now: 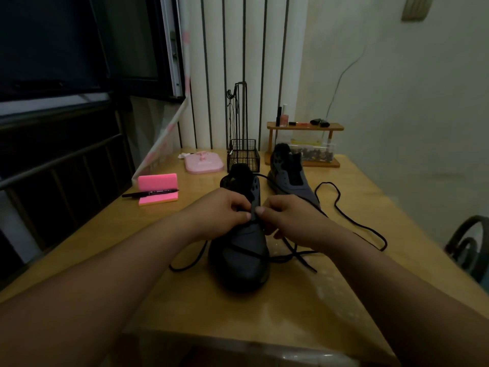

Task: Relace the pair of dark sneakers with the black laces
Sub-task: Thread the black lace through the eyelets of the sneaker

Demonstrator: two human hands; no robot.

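Filling the lower half of the frame, a wooden table is seen. At its centre the near sneaker is stood with its toe toward the camera. The second sneaker is set behind it, right of centre. A wooden rack and a wire basket are placed at the far edge. The left hand is curled over the near sneaker's eyelets, with a black lace pinched between thumb and forefinger. The right hand is curled on the upper's right edge, thumb pressed to the eyelet strip. A loose lace is looped across the table at right. A pink block and a marker are seen at left.
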